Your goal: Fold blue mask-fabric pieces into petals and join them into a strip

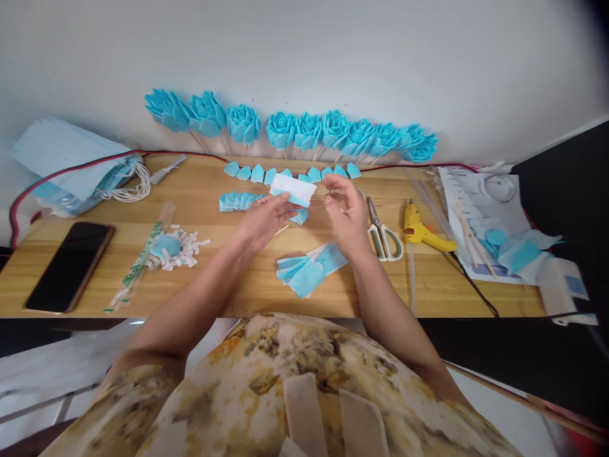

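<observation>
Thin, soft-looking blue strips (311,271) overlap just left of the steel-bladed, loop-handled scissors (377,224). Near those scissors, on their left, my right hand (348,212) curls half open, empty, while farther left my left hand (265,221) pinches a flat white-and-blue rectangle (294,187) between thumb and fingers. Beyond the scissors, pointed blue petals (257,173) form a row before ruffled, layered blue flowers (243,124) along the wall (304,51).

The left forearm (204,295) and right forearm (390,295) reached over the front edge of the table (257,295), slanting inward. The left hand (266,219) pinched between thumb and fingers; the right hand (347,212) hung near it, fingers curled, thumb apart from the fingertips.
</observation>
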Action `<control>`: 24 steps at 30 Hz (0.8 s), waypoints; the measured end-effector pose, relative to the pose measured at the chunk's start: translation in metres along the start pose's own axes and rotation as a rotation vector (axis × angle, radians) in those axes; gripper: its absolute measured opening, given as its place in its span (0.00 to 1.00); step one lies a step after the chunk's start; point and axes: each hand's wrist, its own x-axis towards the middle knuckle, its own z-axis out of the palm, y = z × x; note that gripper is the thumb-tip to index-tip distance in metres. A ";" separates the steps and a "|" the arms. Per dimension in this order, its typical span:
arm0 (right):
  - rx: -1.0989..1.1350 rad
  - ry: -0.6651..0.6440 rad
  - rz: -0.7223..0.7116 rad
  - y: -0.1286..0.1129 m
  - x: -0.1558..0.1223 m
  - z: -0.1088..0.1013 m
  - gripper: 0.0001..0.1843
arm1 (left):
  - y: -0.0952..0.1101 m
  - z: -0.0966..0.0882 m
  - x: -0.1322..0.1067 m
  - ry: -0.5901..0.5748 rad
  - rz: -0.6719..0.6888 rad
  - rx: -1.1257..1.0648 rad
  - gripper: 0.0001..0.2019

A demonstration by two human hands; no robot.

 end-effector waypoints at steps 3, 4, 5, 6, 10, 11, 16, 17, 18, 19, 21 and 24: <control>-0.180 -0.074 -0.192 -0.003 0.002 -0.004 0.19 | 0.000 0.000 -0.001 0.008 0.004 -0.018 0.08; -0.222 -0.104 -0.233 -0.003 0.003 -0.003 0.19 | 0.000 0.000 -0.001 0.007 -0.002 -0.020 0.07; -0.252 -0.133 -0.259 -0.003 0.003 -0.002 0.20 | -0.001 0.000 -0.002 0.005 -0.011 -0.019 0.06; -0.273 -0.158 -0.275 -0.002 0.003 -0.001 0.20 | -0.002 0.000 -0.002 0.003 -0.020 -0.015 0.06; -0.315 -0.207 -0.313 0.001 0.004 0.001 0.18 | -0.003 -0.001 -0.003 0.000 -0.033 0.010 0.05; -0.315 -0.210 -0.321 0.002 0.004 0.001 0.17 | -0.003 -0.001 -0.003 -0.003 -0.031 0.017 0.05; -0.287 -0.221 -0.283 0.004 0.004 0.001 0.10 | -0.002 0.000 -0.004 -0.038 -0.023 0.050 0.06; -0.279 -0.219 -0.269 0.004 0.004 0.000 0.09 | -0.002 0.000 -0.004 -0.036 -0.022 0.050 0.07; -0.272 -0.216 -0.259 0.004 0.004 0.000 0.09 | -0.002 0.000 -0.004 -0.030 -0.020 0.049 0.07; -0.268 -0.213 -0.252 0.004 0.004 0.001 0.08 | -0.002 0.001 -0.004 -0.025 -0.017 0.046 0.08; -0.267 -0.202 -0.248 0.004 0.004 0.001 0.08 | -0.003 0.001 -0.004 -0.031 -0.005 0.039 0.10; -0.251 -0.191 -0.248 0.003 0.003 0.002 0.08 | -0.005 0.001 -0.003 -0.062 0.018 0.046 0.11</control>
